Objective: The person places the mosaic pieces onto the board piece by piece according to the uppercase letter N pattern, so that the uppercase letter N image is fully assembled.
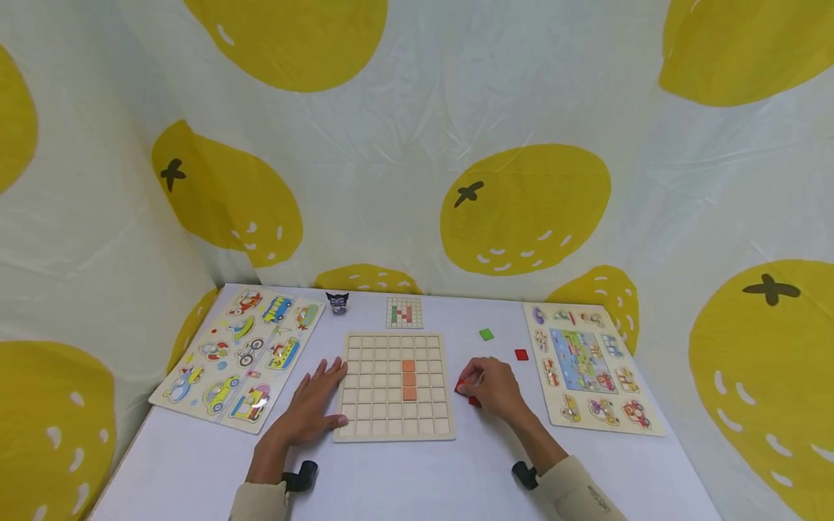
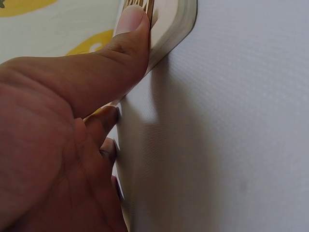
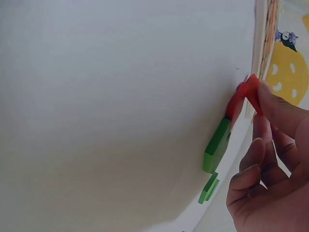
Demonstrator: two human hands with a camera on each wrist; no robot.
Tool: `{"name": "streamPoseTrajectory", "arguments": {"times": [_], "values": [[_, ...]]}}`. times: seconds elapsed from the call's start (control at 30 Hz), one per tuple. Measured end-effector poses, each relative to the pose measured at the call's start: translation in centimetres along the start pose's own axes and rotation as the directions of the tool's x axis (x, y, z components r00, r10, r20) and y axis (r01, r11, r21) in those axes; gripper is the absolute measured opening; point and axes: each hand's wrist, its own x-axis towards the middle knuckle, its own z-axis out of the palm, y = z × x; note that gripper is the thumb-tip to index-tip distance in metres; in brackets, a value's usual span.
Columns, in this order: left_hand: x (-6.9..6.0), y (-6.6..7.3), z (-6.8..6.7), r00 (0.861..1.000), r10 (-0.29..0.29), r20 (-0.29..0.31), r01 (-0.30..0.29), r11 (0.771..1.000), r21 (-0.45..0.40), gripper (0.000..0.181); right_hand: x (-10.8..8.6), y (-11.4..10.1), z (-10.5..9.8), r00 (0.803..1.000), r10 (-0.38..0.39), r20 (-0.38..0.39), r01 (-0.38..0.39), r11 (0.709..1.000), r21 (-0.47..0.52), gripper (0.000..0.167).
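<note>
A wooden grid board lies in the middle of the table, with three orange squares in one column. My left hand rests at the board's left edge, fingers spread; in the left wrist view its thumb touches the board's rim. Right of the board, my right hand pinches a red tile between thumb and fingertips. Another red tile lies just under it. The right wrist view has the pinched red tile tilted, near green tiles on the table.
A small pattern card and a dark figurine stand behind the board. Vehicle puzzle boards lie at left and right. A green tile and a red tile lie at the back right.
</note>
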Motion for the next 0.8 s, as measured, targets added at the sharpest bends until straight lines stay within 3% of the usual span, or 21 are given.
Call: {"name": "streamPoseTrajectory", "arguments": {"times": [0.4, 0.8], "values": [[0.0, 0.2, -0.2, 1.0, -0.011, 0.012, 0.011, 1.0, -0.003, 0.105, -1.2, -1.8, 0.7, 0.998, -0.063, -0.029, 0.066, 0.99, 0.123, 0.015], [0.0, 0.2, -0.3, 1.0, -0.01, 0.018, 0.01, 1.0, 0.0, 0.104, -2.9, -3.9, 2.9, 0.992, -0.095, 0.084, 0.08, 0.981, 0.177, 0.013]]}}
